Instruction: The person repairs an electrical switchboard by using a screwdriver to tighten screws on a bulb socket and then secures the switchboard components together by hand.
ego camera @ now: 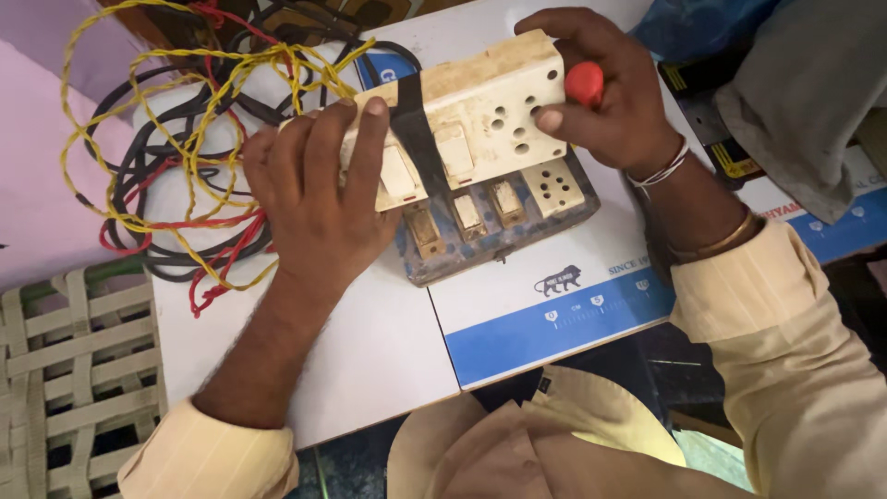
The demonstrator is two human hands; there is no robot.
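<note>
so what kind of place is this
Likely a small electrical repair spot at a home or shop: a worn switch-and-socket board held over another one, tangled loose wires, and a red-handled tool in the right hand.

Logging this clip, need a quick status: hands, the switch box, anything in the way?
Left hand grips cream plastic switch-and-socket box, black-taped. Right hand steadies its far end, holding red-handled tool. Second worn switchboard underneath. Tangled yellow, red, black wires alongside.
</note>
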